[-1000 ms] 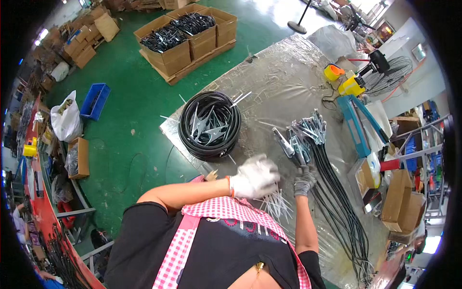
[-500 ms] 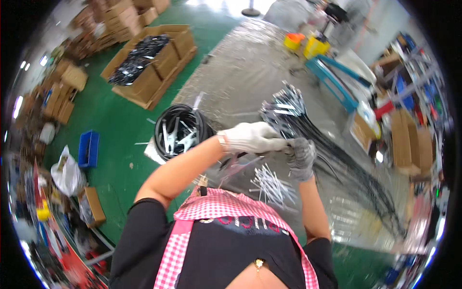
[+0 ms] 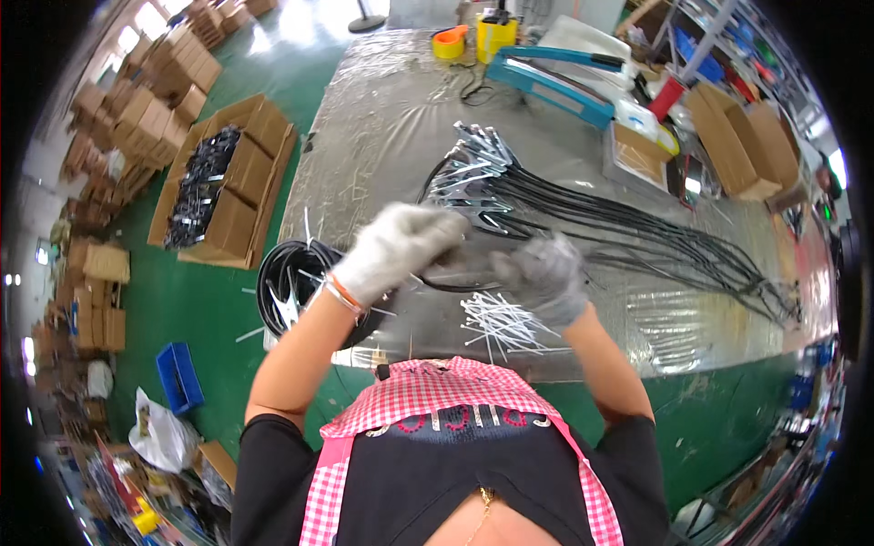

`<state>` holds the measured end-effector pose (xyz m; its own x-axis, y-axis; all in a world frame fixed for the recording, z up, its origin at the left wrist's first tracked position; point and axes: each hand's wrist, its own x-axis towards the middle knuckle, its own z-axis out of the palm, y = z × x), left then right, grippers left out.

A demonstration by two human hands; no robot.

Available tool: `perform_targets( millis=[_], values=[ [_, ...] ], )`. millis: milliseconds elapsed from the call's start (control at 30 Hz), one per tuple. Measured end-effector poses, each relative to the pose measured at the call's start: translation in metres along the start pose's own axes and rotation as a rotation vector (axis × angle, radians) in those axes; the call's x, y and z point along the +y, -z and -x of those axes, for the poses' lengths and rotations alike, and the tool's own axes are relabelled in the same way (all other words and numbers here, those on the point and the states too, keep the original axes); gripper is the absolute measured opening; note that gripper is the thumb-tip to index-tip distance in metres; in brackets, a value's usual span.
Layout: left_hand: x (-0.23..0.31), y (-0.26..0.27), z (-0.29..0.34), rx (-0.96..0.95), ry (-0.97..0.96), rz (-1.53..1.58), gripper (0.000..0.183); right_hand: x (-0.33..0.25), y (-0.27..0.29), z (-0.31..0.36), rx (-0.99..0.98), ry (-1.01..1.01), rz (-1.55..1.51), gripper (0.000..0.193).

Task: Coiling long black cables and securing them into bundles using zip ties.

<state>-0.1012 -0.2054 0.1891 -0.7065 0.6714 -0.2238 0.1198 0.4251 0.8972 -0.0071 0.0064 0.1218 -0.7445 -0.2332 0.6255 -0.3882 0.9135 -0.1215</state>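
Both my hands wear gloves and hover over the near side of the table. My left hand (image 3: pixel 401 247), in a white glove, has its fingers curled in; what they hold, if anything, is hidden. My right hand (image 3: pixel 548 278), in a grey glove, is smeared by motion, so its fingers are unclear. A loop of black cable (image 3: pixel 452 288) shows between and below them. Just beyond lie metal clamps (image 3: pixel 473 177) on a bundle of black cables (image 3: pixel 628 217) running right. White cable ties (image 3: pixel 506 324) are heaped below my right hand. Left of my left wrist sits a coil of black cable (image 3: pixel 273 264) with clamps.
A teal-framed cutter-like tool (image 3: pixel 551 86), yellow containers (image 3: pixel 495 41) and an opened cardboard box (image 3: pixel 742 141) stand at the table's far side. Cardboard boxes of black parts (image 3: pixel 259 177) stand on the green floor at left, with a blue bin (image 3: pixel 179 378) nearer.
My hands, together half a second ago, are now apart, the left one drawn up and leftward. The whole view has shifted and turned, showing more of the cables on the right.
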Motion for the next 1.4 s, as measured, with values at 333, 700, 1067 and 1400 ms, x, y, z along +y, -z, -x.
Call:
perform_targets(
  millis=[333, 700, 1067, 1400],
  values=[
    [0.003, 0.034, 0.041, 0.417, 0.166, 0.622, 0.035, 0.168, -0.040, 0.175, -0.751, -0.463, 0.300, 0.039],
    [0.025, -0.054, 0.014, -0.055, 0.249, 0.155, 0.033, 0.015, -0.030, 0.001, 0.086, -0.094, -0.308, 0.040],
    [-0.014, 0.004, 0.049, 0.140, 0.340, 1.155, 0.036, 0.147, -0.032, 0.202, -0.947, -0.357, 0.427, 0.024],
    [-0.018, -0.038, 0.040, 0.230, 0.270, 0.677, 0.034, -0.001, -0.029, -0.017, 0.053, 0.045, -0.077, 0.027]
  ],
)
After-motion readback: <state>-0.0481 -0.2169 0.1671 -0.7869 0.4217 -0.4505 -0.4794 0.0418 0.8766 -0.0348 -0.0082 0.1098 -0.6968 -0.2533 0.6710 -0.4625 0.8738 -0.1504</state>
